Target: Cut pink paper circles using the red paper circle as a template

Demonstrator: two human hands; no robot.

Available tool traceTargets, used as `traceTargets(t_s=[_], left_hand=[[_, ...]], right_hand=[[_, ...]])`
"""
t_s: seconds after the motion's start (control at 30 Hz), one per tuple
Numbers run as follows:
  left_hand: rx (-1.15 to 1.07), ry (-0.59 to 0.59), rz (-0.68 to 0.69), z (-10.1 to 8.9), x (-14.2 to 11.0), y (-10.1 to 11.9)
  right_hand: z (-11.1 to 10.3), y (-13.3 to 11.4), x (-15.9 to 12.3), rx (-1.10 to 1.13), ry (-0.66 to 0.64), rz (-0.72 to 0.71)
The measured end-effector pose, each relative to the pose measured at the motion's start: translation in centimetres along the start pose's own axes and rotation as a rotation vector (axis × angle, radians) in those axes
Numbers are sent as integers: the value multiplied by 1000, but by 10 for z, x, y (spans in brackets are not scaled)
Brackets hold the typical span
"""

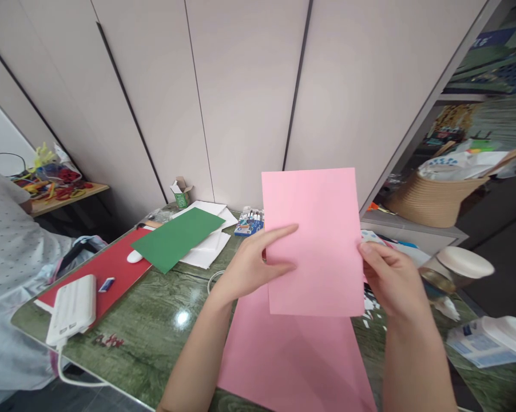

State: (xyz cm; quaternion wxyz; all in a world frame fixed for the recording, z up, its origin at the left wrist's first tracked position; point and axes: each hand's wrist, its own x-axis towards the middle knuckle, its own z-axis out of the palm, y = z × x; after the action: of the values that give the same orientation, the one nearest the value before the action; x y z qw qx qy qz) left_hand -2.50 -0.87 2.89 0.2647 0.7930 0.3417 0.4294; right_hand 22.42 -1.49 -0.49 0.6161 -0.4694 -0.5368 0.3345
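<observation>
A smaller pink sheet of paper is held upright above the table in both hands. My left hand grips its left edge, thumb and a finger spread over the front; the other fingers are hidden behind the sheet. On the right edge, my right hand pinches the paper between thumb and curled fingers. Below it a larger pink sheet lies flat on the green marbled table, partly covered by the raised one.
Left lie a green sheet, white papers, a red sheet and a white power bank with its cable. A marker box stands behind. At right are paper scraps and a plastic tub. A person is far left.
</observation>
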Motion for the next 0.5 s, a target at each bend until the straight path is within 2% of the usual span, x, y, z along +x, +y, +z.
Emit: traceTargets(t_s=[0.27,0.5], left_hand=[[-37,0,21,1,-1,-2],[-53,19,8,3,-1,-5]], right_hand=[[-1,5,1,-72,91,-23],[1,6,1,-64,57,-42]])
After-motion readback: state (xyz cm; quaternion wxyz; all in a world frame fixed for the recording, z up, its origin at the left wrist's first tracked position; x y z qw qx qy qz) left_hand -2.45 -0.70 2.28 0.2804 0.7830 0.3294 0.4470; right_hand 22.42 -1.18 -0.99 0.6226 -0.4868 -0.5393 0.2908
